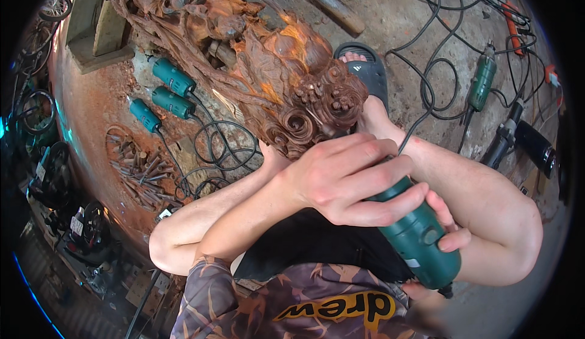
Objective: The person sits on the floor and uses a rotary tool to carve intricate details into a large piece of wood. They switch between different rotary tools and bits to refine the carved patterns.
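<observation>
A green die grinder (429,250) is tilted across my lap, its rear end low and to the right. My left hand (350,183) is wrapped over its front part from above. The fingers of my right hand (448,220) curl around the body from the far right side; the rest of that hand is mostly hidden. Just beyond my hands lies a reddish-brown wood carving (292,89) with curled scrolls at its near end, between my legs. My left hand covers the grinder's tip, so I cannot tell whether it touches the wood.
Three green die grinders (173,76) with black cords lie left of the carving. Nearer stands a round basket of metal bits (143,171). A wooden block (100,37) is at far left. Another green grinder (483,77) and tangled cords (436,40) lie right; a bar (326,1) is at the top.
</observation>
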The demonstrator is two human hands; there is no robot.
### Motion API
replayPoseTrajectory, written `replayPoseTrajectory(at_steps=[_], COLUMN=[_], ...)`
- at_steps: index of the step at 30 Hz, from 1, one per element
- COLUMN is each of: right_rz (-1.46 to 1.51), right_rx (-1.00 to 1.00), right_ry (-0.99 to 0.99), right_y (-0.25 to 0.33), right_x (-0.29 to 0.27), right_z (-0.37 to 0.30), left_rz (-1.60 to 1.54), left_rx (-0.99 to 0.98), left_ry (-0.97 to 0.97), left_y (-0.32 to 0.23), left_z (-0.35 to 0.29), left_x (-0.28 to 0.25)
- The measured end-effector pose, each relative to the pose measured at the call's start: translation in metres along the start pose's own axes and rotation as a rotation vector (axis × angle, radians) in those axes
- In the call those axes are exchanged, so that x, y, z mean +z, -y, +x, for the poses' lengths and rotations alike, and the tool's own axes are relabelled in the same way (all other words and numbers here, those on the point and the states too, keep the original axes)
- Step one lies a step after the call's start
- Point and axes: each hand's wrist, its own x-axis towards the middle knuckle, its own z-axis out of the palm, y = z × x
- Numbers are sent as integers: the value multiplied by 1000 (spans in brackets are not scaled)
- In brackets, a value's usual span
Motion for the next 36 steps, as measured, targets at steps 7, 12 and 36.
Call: replayPoseTrajectory(at_steps=[7, 12, 36], right_rz=[173, 181, -33], right_rx=[12, 8, -8], right_ry=[-38, 84, -140], right_y=[-1, -6, -3], right_x=[1, -18, -54], right_z=[9, 26, 44], left_rz=[54, 83, 97], left_rx=[-42, -115, -226], left_ry=[77, 140, 208], left_y=[4, 4, 3], left_z=[6, 8, 10], left_x=[-5, -7, -13])
